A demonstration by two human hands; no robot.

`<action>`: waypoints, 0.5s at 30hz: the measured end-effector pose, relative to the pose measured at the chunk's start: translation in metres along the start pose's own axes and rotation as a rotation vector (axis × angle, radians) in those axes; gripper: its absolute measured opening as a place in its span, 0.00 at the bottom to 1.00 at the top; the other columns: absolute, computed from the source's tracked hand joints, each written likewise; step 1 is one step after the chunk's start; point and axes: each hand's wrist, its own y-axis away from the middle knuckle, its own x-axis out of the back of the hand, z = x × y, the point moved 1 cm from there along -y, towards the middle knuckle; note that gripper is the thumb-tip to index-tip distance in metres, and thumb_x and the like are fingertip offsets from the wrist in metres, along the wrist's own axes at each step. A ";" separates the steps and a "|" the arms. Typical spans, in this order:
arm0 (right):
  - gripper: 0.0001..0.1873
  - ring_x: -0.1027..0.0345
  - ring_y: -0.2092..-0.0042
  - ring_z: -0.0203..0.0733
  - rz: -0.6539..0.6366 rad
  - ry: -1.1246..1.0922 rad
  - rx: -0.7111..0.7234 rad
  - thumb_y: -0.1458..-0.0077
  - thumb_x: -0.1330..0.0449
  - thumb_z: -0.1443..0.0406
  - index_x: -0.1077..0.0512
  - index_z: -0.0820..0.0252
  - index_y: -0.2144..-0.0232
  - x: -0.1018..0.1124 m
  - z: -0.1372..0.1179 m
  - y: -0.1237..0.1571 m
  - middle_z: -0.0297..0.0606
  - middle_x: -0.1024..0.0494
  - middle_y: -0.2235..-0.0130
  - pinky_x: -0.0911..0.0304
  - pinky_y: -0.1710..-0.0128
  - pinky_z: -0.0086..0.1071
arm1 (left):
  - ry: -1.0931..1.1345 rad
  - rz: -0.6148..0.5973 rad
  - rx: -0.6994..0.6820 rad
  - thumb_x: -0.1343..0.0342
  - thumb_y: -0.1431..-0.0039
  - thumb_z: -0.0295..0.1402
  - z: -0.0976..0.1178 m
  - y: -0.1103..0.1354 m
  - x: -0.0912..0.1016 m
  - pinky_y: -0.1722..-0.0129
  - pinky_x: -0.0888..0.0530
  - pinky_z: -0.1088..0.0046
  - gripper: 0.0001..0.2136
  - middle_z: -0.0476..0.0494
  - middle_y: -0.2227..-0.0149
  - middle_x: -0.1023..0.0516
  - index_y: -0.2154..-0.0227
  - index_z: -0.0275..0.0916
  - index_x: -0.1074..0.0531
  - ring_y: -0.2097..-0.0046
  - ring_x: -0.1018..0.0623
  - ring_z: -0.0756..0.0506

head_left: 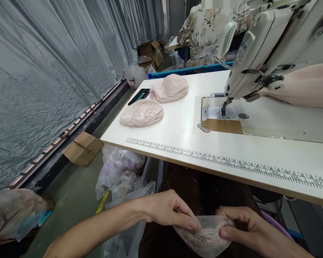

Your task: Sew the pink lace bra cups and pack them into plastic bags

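Observation:
Over my lap, below the table's front edge, I hold a sheer pale bra cup with a lace edge dotted with small holes. My left hand is closed on its left side, fingertips bent in at the lace. On the right side, my right hand pinches the rim with the thumb on top. Two piles of pale pink lace cups lie on the table's left part: a nearer pile and a farther pile. A black tag-like card sits beside them.
A sewing machine stands on the white table, with pink fabric behind it. A printed ruler runs along the front edge. Plastic bags and a cardboard box are on the floor. A person in a floral top sits beyond.

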 end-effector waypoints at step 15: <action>0.19 0.39 0.72 0.37 0.002 -0.018 -0.035 0.57 0.37 0.48 0.27 0.57 0.80 0.000 0.008 -0.002 0.32 0.30 0.77 0.44 0.70 0.29 | 0.024 -0.108 -0.053 0.33 0.62 0.47 -0.007 0.004 0.004 0.60 0.28 0.82 0.21 0.53 0.73 0.23 0.64 0.42 0.21 0.68 0.24 0.53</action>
